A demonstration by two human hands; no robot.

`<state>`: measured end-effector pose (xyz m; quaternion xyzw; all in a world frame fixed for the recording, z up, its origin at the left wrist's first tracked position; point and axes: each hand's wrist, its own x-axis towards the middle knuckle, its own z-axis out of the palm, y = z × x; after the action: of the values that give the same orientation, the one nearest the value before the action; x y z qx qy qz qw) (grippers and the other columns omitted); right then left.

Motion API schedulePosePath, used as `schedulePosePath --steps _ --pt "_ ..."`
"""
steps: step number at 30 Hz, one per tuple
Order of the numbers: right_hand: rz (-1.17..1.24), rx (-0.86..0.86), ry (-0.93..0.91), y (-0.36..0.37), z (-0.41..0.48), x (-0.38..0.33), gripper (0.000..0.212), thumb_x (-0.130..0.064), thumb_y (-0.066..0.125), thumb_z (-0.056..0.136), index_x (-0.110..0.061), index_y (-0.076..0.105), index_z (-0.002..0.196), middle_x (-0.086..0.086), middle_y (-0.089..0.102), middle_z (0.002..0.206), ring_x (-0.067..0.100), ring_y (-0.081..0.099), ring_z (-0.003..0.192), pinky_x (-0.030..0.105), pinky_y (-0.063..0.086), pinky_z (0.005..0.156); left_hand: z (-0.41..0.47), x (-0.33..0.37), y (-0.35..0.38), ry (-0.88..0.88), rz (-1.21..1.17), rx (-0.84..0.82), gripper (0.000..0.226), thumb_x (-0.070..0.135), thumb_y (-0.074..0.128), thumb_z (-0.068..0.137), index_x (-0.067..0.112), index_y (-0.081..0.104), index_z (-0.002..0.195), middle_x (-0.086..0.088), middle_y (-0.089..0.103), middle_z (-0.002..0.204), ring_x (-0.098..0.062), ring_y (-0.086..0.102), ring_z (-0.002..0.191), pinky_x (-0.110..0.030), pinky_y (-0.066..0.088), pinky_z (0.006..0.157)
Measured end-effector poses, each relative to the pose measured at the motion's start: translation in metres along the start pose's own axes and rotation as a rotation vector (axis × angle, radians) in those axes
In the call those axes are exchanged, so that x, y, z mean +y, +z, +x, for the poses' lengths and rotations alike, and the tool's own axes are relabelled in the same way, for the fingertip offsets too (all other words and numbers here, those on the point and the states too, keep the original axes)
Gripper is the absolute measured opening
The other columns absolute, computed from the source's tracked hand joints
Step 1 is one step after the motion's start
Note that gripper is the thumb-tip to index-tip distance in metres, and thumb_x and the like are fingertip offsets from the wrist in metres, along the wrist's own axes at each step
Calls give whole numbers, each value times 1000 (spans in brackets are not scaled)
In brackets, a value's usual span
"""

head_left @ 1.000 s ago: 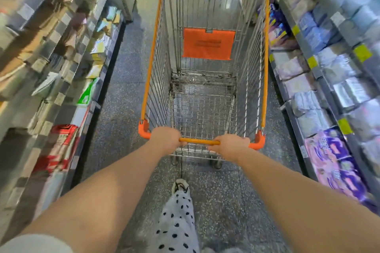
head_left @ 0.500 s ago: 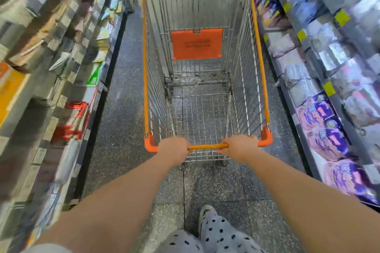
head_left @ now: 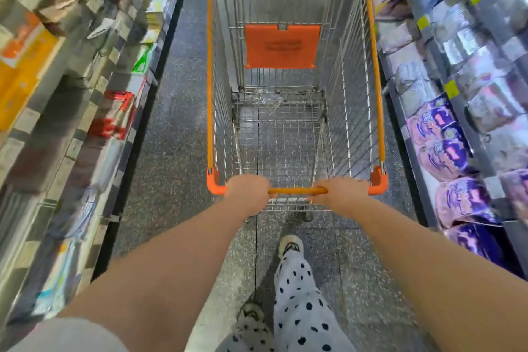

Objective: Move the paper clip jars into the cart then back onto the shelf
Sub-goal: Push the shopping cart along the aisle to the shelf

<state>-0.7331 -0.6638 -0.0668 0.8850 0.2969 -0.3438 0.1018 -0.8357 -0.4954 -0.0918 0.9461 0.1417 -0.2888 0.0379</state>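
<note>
We stand in a shop aisle with the cart (head_left: 353,71) right in front of us, between two long shelves. Our left hand (head_left: 248,194) is wrapped tight round the orange handle (head_left: 297,190). Our right hand (head_left: 341,194) grips it too, a little way along. The cart is grey wire with orange rails, and an orange flap (head_left: 282,46) hangs at its far end. The left shelf (head_left: 71,100) is a blur of boxes, so we cannot pick out the paper clip jars. Purple packs (head_left: 445,148) lie on the right shelf (head_left: 485,163). Our spotty trousers (head_left: 300,308) and one shoe (head_left: 291,246) show above the speckled floor (head_left: 171,151).
</note>
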Motion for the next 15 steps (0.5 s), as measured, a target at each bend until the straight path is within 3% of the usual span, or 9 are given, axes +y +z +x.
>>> schedulePosePath --steps 3,11,15 --pt "-5 5 -9 25 -26 -7 29 -62 39 91 -35 49 88 -4 55 89 21 51 89 42 35 83 -31 5 20 6 0 -4 24 34 39 99 23 60 96 4 55 75 -14 52 64 -32 45 56" --pt "24 55 -23 73 -81 -21 35 -58 38 93 -33 58 106 -6 60 88 18 56 91 43 35 97 -92 18 52 -36 -28 -52 32 51 37 95 31 61 100 8 55 73 -13 55 68 -28 44 56" --pt "17 62 -53 94 -104 -23 37 -57 36 93 -30 57 107 -5 53 87 22 52 99 45 35 97 -120 25 67 -39 -47 -44 32 54 37 93 29 56 88 8 53 70 -10 51 62 -30 42 56"
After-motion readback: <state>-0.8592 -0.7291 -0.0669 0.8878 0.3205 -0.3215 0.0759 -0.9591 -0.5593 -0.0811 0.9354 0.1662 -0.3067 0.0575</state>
